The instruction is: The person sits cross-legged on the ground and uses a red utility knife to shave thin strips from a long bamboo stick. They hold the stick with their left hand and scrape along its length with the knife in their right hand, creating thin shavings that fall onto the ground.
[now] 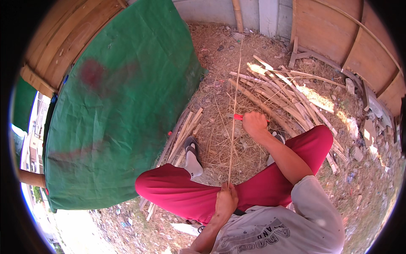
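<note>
My left hand (pixel 226 200) is closed round the near end of a long thin bamboo strip (pixel 232 146), close to my waist. From there the strip runs away from me, over the straw-covered ground. In my right hand (pixel 255 125), fingers wrapped round its grip, is a red-handled knife (pixel 238 117). The knife's short blade crosses the strip about midway along; whether it presses into the strip I cannot tell. Most of the handle is hidden in my fist.
A heap of split bamboo pieces (pixel 292 101) lies at the right, beyond my right knee. More strips (pixel 183 134) lie left of my sandalled foot. A green tarp (pixel 127 101) covers something large at the left. Wooden panels (pixel 334 29) and a grey wall (pixel 211 11) stand behind.
</note>
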Tool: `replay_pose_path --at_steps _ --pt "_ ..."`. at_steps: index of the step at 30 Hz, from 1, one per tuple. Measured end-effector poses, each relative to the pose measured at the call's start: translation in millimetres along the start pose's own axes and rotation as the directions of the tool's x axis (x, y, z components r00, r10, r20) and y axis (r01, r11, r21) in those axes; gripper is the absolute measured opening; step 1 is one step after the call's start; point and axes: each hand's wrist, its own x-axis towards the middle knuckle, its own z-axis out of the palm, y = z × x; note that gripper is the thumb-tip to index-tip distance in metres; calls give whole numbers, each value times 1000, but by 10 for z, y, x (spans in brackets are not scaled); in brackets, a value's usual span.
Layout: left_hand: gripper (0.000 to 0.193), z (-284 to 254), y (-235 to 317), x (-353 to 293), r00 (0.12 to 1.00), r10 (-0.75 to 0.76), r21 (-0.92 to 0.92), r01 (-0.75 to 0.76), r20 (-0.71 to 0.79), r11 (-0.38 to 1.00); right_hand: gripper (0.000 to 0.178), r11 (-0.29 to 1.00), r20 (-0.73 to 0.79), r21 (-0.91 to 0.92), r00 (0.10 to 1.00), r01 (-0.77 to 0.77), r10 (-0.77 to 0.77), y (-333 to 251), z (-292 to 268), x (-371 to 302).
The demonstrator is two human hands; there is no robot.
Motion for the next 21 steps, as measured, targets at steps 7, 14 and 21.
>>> replay_pose_path --at_steps 7,14,21 --pt "14 -391 -303 -308 997 -82 -53 81 -2 995 27 998 82 50 996 -36 32 64 -157 34" --pt "25 -304 -209 157 977 -97 -202 58 -190 978 52 912 43 381 982 153 -183 -547 -379 -701" --pt "40 -210 -303 555 960 -10 -399 -106 -278 911 39 751 -65 533 904 390 -423 -484 -255 -788"
